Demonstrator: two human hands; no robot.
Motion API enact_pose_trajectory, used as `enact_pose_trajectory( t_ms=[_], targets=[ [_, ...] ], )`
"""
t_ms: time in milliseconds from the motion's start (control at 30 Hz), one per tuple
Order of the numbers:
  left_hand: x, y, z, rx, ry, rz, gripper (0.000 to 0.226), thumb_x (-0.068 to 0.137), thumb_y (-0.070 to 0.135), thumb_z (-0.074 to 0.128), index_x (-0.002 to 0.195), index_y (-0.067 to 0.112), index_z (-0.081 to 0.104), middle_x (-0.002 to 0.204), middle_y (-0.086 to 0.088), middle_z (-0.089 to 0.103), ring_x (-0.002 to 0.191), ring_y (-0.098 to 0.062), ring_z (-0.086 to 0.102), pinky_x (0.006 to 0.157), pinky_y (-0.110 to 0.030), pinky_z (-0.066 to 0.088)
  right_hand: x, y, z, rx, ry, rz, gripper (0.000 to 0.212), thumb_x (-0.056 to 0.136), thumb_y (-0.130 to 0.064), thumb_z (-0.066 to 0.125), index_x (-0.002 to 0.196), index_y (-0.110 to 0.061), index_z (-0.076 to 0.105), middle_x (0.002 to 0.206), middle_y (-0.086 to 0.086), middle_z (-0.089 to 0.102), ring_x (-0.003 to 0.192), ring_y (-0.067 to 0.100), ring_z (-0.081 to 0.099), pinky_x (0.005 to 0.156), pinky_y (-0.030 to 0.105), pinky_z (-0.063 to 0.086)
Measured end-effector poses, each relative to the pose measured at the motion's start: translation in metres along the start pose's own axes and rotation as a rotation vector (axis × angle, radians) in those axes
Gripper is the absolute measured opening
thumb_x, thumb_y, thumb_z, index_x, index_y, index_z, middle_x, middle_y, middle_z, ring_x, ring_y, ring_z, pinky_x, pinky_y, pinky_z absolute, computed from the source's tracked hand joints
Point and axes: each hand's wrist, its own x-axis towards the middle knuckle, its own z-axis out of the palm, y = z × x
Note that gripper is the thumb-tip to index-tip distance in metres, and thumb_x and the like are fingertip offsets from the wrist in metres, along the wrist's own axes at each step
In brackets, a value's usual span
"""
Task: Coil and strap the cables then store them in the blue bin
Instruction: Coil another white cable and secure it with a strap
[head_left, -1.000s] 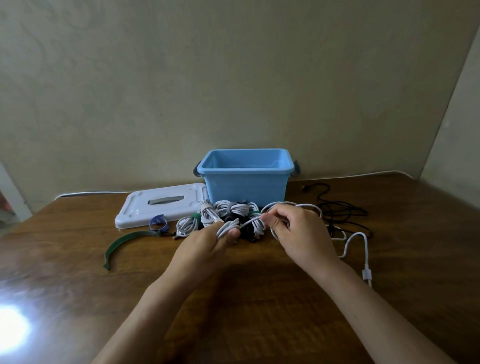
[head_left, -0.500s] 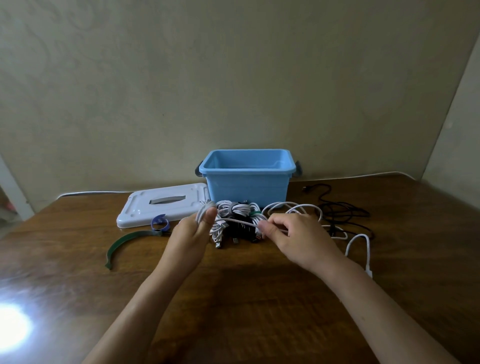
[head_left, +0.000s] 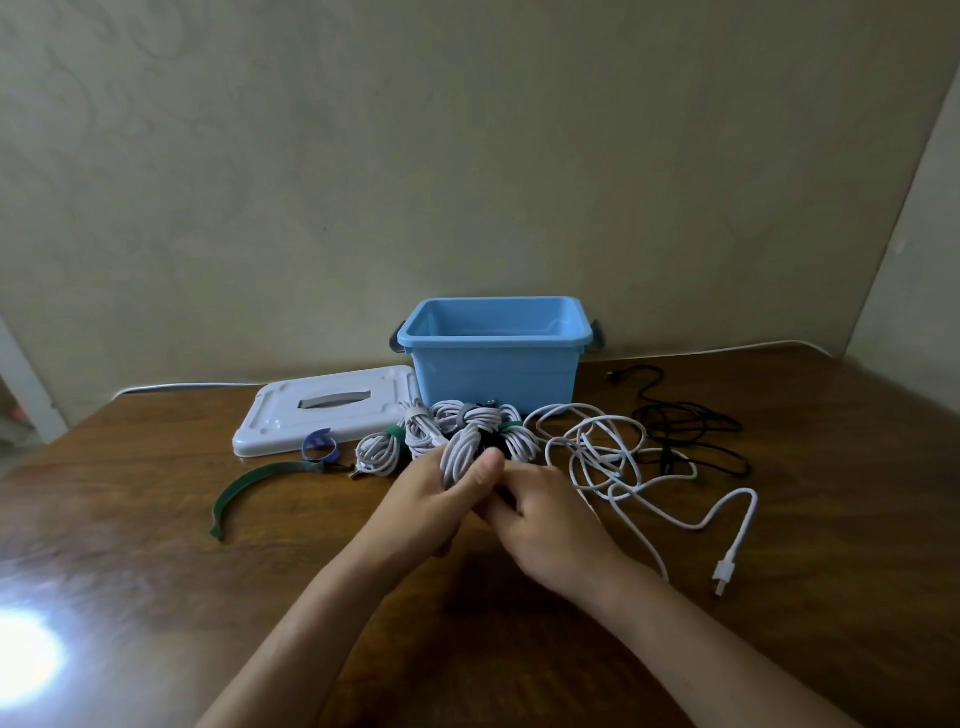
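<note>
Left hand (head_left: 431, 499) now grips a finished white coil (head_left: 460, 457); a second ago that cable was stretched between both hands. Right hand (head_left: 540, 512), touching it, pinches the coil's base. Strapping comes next; blue bin (head_left: 493, 371) stands beyond.

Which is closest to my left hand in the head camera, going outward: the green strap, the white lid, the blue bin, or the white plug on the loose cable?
From the left hand:
1. Green strap, on the table to its left.
2. White lid, behind and left. These first two are close to call.
3. Blue bin, straight behind.
4. White plug, far right, past the right hand.
</note>
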Motion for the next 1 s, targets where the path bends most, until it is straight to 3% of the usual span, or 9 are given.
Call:
enact_pose_trajectory(
  t_ms=[100,233,333,467,567,733,800,900,1000],
  targets=[
    [0.003,0.0,-0.002,-0.066,0.1,-0.042,0.053,0.086,0.065,0.046,0.074,0.013,0.048,0.049,0.006,0.041,0.039,-0.009,0.033,0.04,-0.022,0.028,0.002,-0.002,-0.005,0.051,-0.082,0.059,0.027,0.099,-0.056,0.05,0.106,-0.035,0.067,0.093,-0.011,0.072,0.085,0.004,0.067,0.078,0.038,0.056],
    [0.007,-0.004,-0.023,-0.228,0.301,-0.116,0.054,0.092,0.065,0.042,0.067,0.017,0.044,0.05,0.005,0.037,0.041,-0.011,0.03,0.041,-0.024,0.026,0.002,-0.004,-0.016,0.125,-0.243,0.159,0.029,0.102,-0.051,0.049,0.09,-0.031,0.066,0.062,-0.022,0.06,0.056,-0.006,0.053,0.063,0.029,0.04],
    [0.008,-0.005,-0.026,-0.273,0.339,-0.063,0.053,0.095,0.063,0.039,0.068,0.018,0.043,0.052,0.003,0.036,0.044,-0.012,0.031,0.043,-0.025,0.029,-0.001,-0.008,-0.009,0.078,-0.351,0.157,0.03,0.105,-0.047,0.046,0.084,-0.034,0.064,0.062,-0.022,0.058,0.058,-0.005,0.05,0.063,0.028,0.039],
    [0.007,0.0,-0.012,-0.327,0.276,0.057,0.053,0.09,0.067,0.04,0.073,0.017,0.046,0.058,0.001,0.037,0.049,-0.013,0.038,0.048,-0.03,0.036,-0.005,-0.014,0.008,-0.179,-0.398,0.055,0.03,0.105,-0.049,0.043,0.08,-0.039,0.057,0.076,-0.015,0.059,0.075,0.003,0.053,0.072,0.032,0.041],
    [0.005,0.004,-0.006,-0.397,0.199,0.073,0.056,0.087,0.066,0.041,0.086,0.011,0.052,0.061,-0.001,0.036,0.05,-0.016,0.036,0.046,-0.028,0.033,-0.004,-0.015,0.01,-0.228,-0.385,0.06,0.042,0.103,-0.053,0.042,0.081,-0.024,0.064,0.084,-0.007,0.067,0.081,0.01,0.059,0.08,0.035,0.046],
    [0.002,0.004,-0.012,-0.385,0.033,0.0,0.058,0.092,0.063,0.038,0.089,0.008,0.057,0.061,-0.004,0.029,0.047,-0.014,0.021,0.044,-0.023,0.019,0.0,-0.013,0.001,-0.279,-0.447,0.084,0.04,0.099,-0.057,0.051,0.074,-0.028,0.064,0.074,-0.009,0.061,0.075,0.01,0.056,0.063,0.03,0.035],
    [0.0,0.005,-0.019,-0.335,-0.032,-0.034,0.063,0.09,0.065,0.038,0.094,0.005,0.057,0.061,-0.004,0.03,0.047,-0.014,0.023,0.045,-0.025,0.019,0.002,-0.011,-0.012,-0.383,-0.436,0.067,0.033,0.098,-0.055,0.052,0.083,-0.029,0.066,0.077,-0.008,0.06,0.079,0.013,0.057,0.062,0.032,0.032],
    [-0.002,0.007,-0.023,-0.222,-0.078,-0.017,0.067,0.088,0.065,0.04,0.095,0.001,0.059,0.058,-0.001,0.035,0.045,-0.014,0.027,0.042,-0.024,0.023,0.004,-0.01,-0.028,-0.488,-0.363,0.087,0.027,0.098,-0.053,0.055,0.093,-0.03,0.069,0.083,-0.013,0.059,0.089,0.012,0.061,0.071,0.03,0.038],
    [0.001,0.004,-0.022,-0.017,-0.004,0.054,0.064,0.09,0.063,0.04,0.092,0.003,0.063,0.053,0.002,0.042,0.042,-0.014,0.035,0.041,-0.027,0.032,0.007,-0.011,-0.037,-0.583,-0.179,0.134,0.03,0.092,-0.061,0.06,0.098,-0.033,0.07,0.087,-0.012,0.064,0.088,0.011,0.062,0.073,0.027,0.045]
  ],
)
